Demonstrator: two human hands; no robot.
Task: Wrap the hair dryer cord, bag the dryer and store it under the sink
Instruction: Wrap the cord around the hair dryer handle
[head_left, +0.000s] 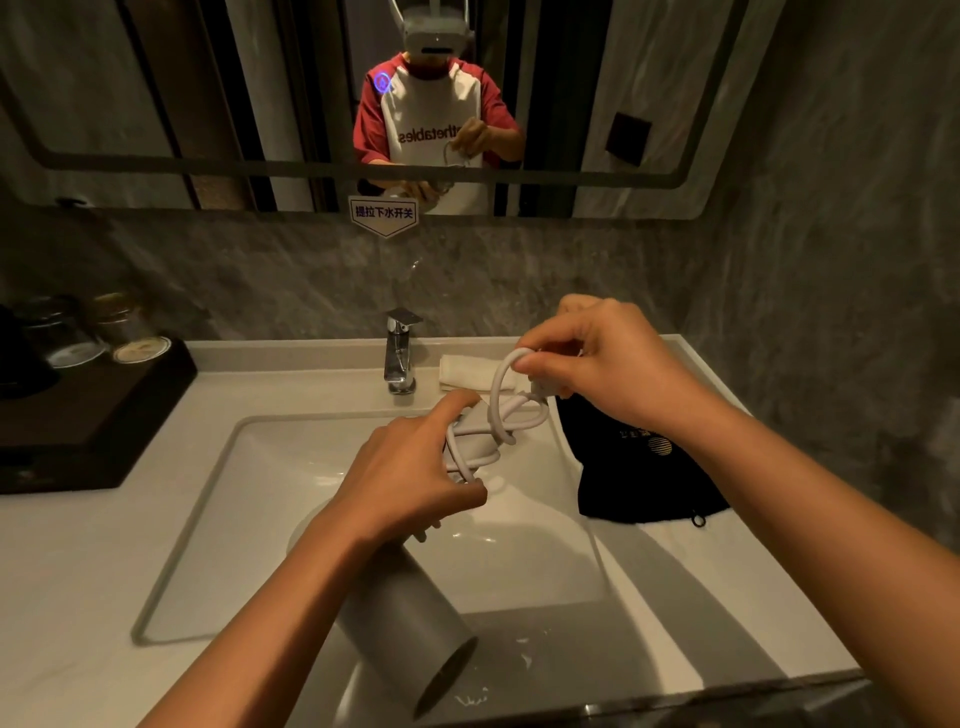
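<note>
Your left hand (402, 475) is gripping the handle of the matte grey, cylindrical hair dryer (410, 618), holding it above the glossy white sink basin (260, 499). Your right hand (597, 364) is pinching a loop of the smooth, rounded white cord (501, 415), which is coiling around the handle. A soft black fabric bag (644, 478) is lying flat on the countertop (67, 571), beside a folded white towel (467, 374).
</note>
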